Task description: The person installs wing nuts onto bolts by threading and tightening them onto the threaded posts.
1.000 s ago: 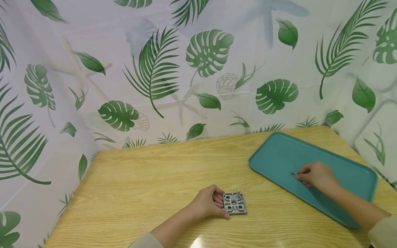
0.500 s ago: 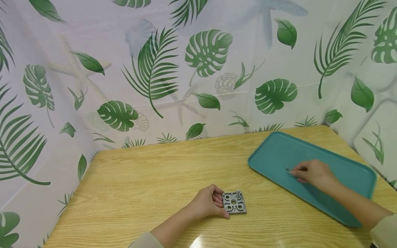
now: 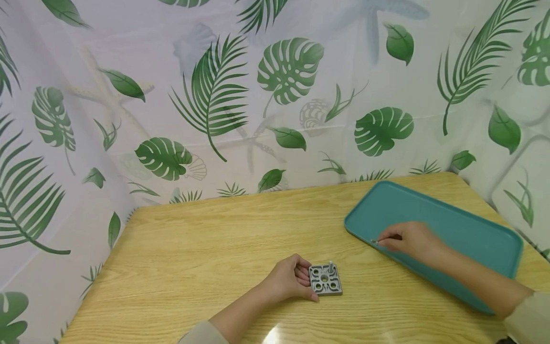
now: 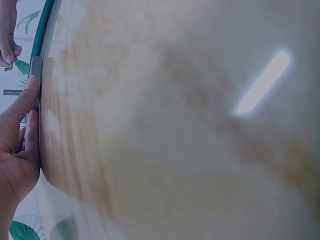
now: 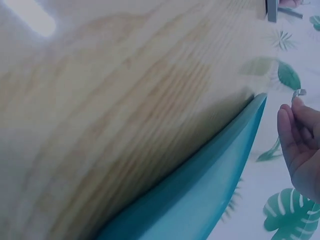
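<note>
A square grey metal plate (image 3: pixel 325 285) with several round holes lies on the wooden table, and one upright pin (image 3: pixel 331 267) stands at its far right corner. My left hand (image 3: pixel 289 278) grips the plate by its left side, thumb at the near corner. In the left wrist view the plate (image 4: pixel 36 67) appears edge-on with its pin (image 4: pixel 12 92) sticking out. Over the tray's near left rim, my right hand (image 3: pixel 410 241) pinches a small shiny metal piece (image 3: pixel 375 241) between thumb and fingertips. The right wrist view shows this piece (image 5: pixel 299 93) as small and angular; its exact kind is unclear.
A teal tray (image 3: pixel 464 217) lies at a slant on the right of the table, under my right forearm. Wooden tabletop (image 3: pixel 206 243) stretches left of the plate. A leaf-patterned cloth (image 3: pixel 275 95) hangs behind the table and along its sides.
My right hand has moved left across the tray to its near rim, carrying the small metal piece. My left hand and the plate have stayed in place.
</note>
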Motion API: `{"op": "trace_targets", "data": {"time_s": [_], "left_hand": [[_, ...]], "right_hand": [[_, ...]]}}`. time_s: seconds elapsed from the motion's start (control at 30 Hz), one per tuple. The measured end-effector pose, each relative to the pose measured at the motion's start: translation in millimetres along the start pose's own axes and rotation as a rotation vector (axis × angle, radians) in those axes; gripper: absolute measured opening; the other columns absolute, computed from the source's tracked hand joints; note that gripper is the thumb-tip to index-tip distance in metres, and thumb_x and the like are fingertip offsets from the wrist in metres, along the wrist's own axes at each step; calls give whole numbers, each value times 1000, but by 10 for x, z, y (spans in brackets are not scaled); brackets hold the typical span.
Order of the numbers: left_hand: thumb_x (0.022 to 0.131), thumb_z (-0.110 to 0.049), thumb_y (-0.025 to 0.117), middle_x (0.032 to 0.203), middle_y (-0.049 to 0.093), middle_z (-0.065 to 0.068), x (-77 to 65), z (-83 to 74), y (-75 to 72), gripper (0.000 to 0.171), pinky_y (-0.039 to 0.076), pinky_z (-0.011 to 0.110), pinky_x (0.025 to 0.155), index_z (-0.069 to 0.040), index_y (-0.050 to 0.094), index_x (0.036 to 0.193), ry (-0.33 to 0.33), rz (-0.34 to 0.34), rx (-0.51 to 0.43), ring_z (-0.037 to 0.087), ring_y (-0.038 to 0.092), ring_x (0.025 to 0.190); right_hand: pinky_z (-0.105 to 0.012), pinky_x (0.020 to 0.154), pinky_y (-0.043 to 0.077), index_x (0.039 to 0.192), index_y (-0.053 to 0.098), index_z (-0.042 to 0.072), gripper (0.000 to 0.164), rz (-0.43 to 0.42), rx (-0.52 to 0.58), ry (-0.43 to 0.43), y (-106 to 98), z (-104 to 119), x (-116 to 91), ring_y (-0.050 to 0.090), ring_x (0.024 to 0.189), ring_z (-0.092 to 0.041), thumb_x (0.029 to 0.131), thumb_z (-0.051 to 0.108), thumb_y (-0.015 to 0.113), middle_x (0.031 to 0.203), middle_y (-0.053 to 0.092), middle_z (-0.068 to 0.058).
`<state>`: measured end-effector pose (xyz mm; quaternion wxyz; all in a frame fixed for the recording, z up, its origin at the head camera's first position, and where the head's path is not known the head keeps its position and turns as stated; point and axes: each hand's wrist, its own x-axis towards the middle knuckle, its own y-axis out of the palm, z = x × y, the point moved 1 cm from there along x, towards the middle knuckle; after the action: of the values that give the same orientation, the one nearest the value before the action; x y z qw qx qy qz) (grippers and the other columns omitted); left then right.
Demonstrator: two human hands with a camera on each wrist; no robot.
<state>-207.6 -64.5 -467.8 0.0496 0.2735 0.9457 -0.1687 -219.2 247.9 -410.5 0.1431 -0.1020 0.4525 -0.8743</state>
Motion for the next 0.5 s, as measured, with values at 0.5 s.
{"op": "trace_targets", "data": {"time_s": [0.5], "left_hand": [[61, 0, 87, 93, 58, 3, -2, 13, -2, 60, 55, 18, 71, -1, 56, 112, -4, -7, -2, 11, 59, 79]], "right_hand": [[-18, 49, 46, 87, 74, 14, 6, 65, -12, -360, 146, 243, 174, 57, 66, 3, 83, 10, 70, 82, 69, 3]]}}
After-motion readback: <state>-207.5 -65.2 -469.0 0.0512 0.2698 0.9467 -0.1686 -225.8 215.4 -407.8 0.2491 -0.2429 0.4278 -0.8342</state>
